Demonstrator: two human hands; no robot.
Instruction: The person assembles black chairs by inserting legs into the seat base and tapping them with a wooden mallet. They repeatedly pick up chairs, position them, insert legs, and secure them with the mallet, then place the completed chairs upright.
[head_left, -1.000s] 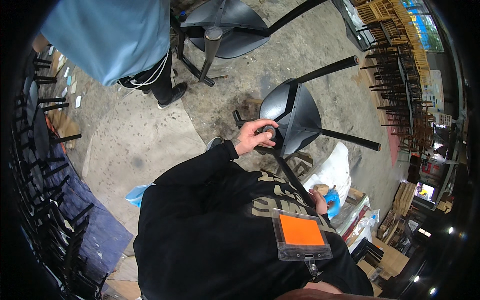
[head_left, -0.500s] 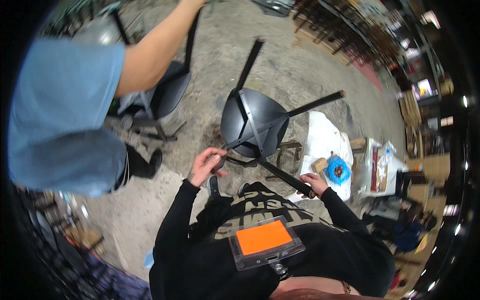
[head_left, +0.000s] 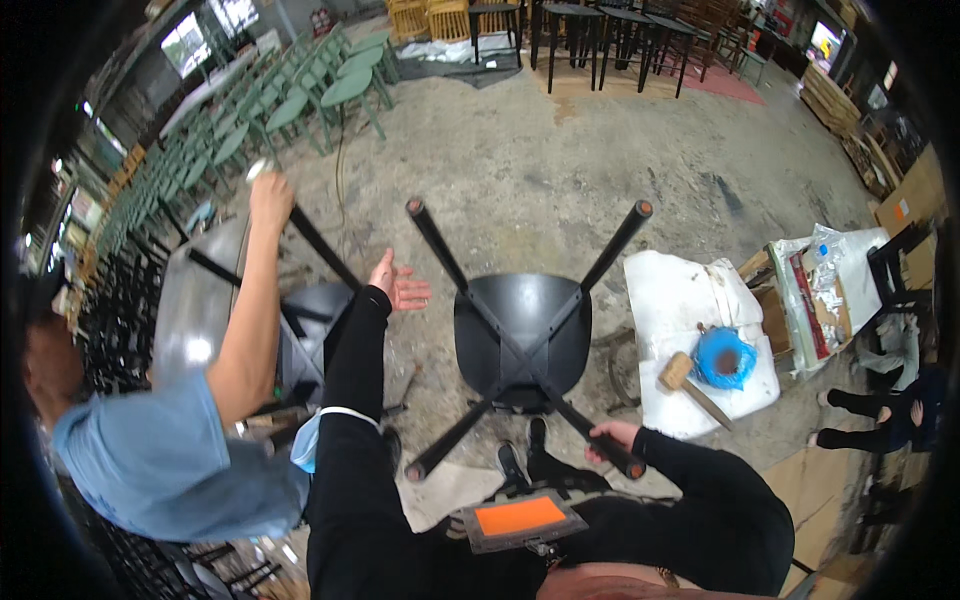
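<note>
A black chair (head_left: pixel 523 350) rests upside down in front of me, its legs pointing up and crossed braces over the underside of its seat. My right hand (head_left: pixel 614 439) is closed around the near right leg, close to its end. Stretched forward to the chair's left, my left hand (head_left: pixel 398 284) is open, fingers spread, with nothing in it and apart from the chair. A light blue face mask (head_left: pixel 306 442) hangs by a white loop at my left forearm. Beyond that arm is a second upturned black chair (head_left: pixel 318 300).
A co-worker in a blue shirt (head_left: pixel 150 450) stands at my left, one raised hand (head_left: pixel 270 200) by the second chair's leg, holding something small and white. At right, a white-covered stand (head_left: pixel 660 290) bears a mallet (head_left: pixel 677 371) and a blue plastic bag (head_left: pixel 738 378). Green chairs (head_left: pixel 285 110) fill the far left.
My left hand has left the near left leg and reached forward and left. My right hand has stayed on its leg. The view has tilted up, and the chair appears turned.
</note>
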